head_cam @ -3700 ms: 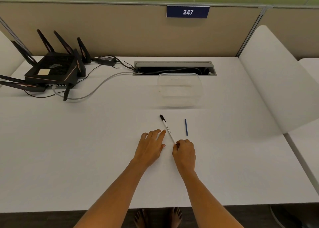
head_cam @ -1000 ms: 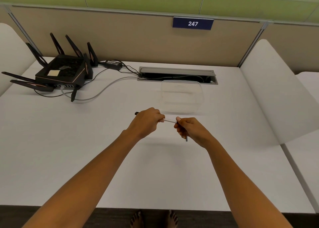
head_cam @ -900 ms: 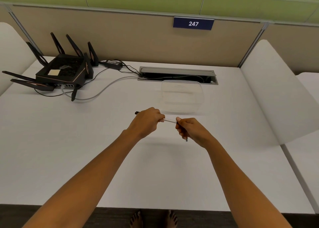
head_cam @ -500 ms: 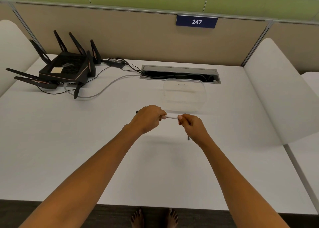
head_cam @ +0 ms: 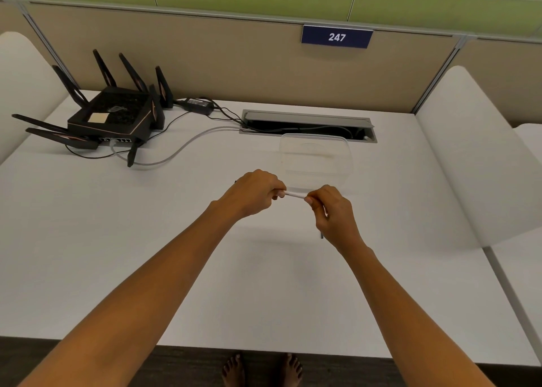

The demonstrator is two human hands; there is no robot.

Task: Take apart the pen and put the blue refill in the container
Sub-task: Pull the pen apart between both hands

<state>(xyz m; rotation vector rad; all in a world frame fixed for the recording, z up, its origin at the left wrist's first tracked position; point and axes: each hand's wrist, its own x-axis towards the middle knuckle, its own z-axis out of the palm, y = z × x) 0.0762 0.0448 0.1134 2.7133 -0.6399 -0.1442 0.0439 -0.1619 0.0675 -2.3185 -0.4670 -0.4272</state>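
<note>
Head view: the left hand [head_cam: 253,191] and right hand [head_cam: 333,210] each pinch an end of the white pen [head_cam: 294,194]. They hold it above the tabletop [head_cam: 117,240], just before the clear container [head_cam: 315,159].

Even, bright overhead light; soft faint shadows under the arms on the desk [head_cam: 88,240]. Wide-angle bending at edges. Slight softness overall.

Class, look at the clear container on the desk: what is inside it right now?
The container looks empty; its clear walls show only white desk. The hands cover its near edge, so that strip is unseen.
</note>
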